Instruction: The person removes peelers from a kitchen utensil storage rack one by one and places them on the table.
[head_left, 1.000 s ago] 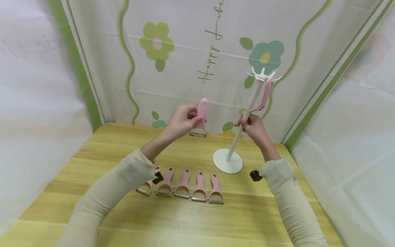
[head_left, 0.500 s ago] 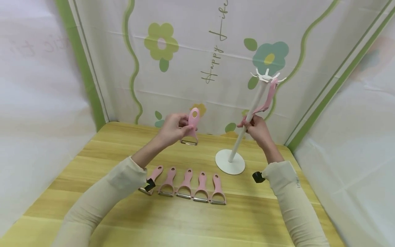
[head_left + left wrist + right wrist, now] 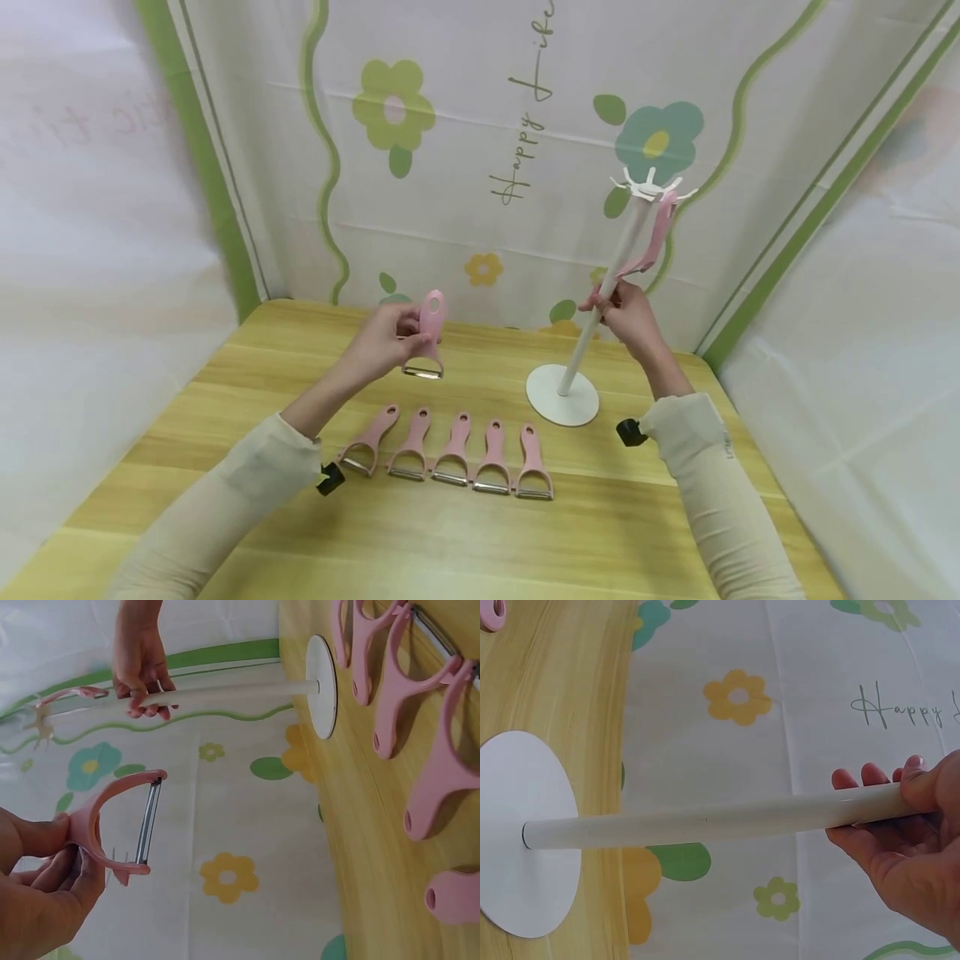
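Observation:
My left hand [image 3: 385, 340] pinches a pink peeler [image 3: 432, 321] by its handle, raised above the table with the hole end up and the blade down. In the left wrist view the thumb and fingers grip the handle of this peeler [image 3: 91, 825]. My right hand [image 3: 632, 315] grips the pole of a white hook stand [image 3: 573, 358], whose round base is on the table. Another pink peeler [image 3: 657, 237] hangs from a hook at the stand's top. The right wrist view has the fingers of my right hand [image 3: 907, 855] wrapped around the pole.
Several pink peelers [image 3: 452, 450] lie in a row on the wooden table [image 3: 450, 550], handles pointing away from me. A printed white curtain [image 3: 450, 167] with flowers and lettering stands behind the table, and white sheets enclose both sides.
My left hand has moved left and down with the peeler, away from the stand. My right hand keeps its grip on the pole. The view has shifted slightly.

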The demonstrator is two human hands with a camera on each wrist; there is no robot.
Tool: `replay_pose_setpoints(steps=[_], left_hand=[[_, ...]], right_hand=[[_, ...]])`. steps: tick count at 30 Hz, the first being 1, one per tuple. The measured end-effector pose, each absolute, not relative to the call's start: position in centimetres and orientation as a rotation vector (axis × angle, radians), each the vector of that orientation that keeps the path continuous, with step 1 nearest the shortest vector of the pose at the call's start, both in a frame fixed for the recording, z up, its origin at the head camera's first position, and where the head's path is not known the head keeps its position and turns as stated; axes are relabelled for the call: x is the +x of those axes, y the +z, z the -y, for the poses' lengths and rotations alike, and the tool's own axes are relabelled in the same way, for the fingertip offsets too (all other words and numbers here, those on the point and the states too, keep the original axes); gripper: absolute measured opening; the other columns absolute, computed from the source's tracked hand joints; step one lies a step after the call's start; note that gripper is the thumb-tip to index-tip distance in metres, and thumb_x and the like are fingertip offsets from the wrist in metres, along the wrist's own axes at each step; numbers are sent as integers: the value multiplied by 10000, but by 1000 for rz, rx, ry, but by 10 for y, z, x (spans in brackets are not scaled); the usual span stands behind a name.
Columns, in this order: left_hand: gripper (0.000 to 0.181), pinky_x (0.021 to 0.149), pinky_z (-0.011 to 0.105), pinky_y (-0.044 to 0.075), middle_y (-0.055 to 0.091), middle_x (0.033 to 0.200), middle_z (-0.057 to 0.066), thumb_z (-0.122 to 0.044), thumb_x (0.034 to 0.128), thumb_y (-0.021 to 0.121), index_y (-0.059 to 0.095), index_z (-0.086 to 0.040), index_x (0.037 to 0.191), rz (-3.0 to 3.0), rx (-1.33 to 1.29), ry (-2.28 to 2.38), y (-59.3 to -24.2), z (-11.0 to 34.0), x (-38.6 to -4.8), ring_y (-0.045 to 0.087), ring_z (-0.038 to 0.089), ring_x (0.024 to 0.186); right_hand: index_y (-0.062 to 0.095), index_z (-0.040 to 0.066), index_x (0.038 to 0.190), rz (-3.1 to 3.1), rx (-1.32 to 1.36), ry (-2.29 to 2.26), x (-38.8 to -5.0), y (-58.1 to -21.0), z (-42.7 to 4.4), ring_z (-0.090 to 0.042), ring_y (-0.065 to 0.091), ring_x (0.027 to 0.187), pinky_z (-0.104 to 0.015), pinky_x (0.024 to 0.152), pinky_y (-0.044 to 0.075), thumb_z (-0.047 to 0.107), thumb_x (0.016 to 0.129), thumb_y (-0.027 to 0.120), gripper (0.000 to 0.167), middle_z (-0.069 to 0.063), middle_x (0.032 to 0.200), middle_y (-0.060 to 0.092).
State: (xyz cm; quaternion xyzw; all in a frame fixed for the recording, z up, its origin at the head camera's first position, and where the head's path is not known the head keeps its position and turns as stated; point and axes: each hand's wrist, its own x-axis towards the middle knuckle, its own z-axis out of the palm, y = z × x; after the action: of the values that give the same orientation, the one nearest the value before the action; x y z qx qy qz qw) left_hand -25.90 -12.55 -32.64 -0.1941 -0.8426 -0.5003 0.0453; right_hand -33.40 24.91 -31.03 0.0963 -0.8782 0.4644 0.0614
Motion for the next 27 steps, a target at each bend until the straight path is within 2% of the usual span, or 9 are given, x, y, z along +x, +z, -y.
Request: replay_pose_setpoints(steps=[3,10,16,22,27], left_hand=[[226,768,268,614,735,1021,196,26,921,653,651,56,1145,2596,-562,-1539,-335,136,-256,729,310,962],[283,767,243,608,741,996,193,67,901,645,635,88,1182,2649,-526,-1526,-357,161,-249,732,298,939],[246,768,238,602,732,973,203,75,897,645,627,112,1140,2703,-513,-1496,-375,184,-245,724,298,916],[260,748,234,600,717,962,254,109,879,628,595,175,1128,2753,-522,-1477,-392,204,-245,718,296,864],[255,734,206,583,703,976,276,114,896,597,581,181,1142,2815,-485,-1539,-413,224,-248,706,235,852]], right_hand=[[531,-55,1196,2651,293,1411,-334,-311,-249,-311,639,1114,-408,959,564,214,1061,468,308,-275,1158,656],[539,-42,1210,2657,313,1391,-333,-312,-250,-272,643,1097,-321,916,578,239,1061,468,326,-263,1178,660],[546,-34,1202,2651,315,1372,-334,-312,-251,-271,645,1095,-349,933,576,234,1060,472,312,-256,1157,667],[548,-35,1200,2643,316,1381,-333,-312,-252,-206,647,1056,-293,899,576,243,1056,480,321,-259,1151,668],[548,-41,1208,2638,332,1392,-333,-312,-251,-117,644,991,-232,848,571,239,1055,483,326,-259,1152,666]])
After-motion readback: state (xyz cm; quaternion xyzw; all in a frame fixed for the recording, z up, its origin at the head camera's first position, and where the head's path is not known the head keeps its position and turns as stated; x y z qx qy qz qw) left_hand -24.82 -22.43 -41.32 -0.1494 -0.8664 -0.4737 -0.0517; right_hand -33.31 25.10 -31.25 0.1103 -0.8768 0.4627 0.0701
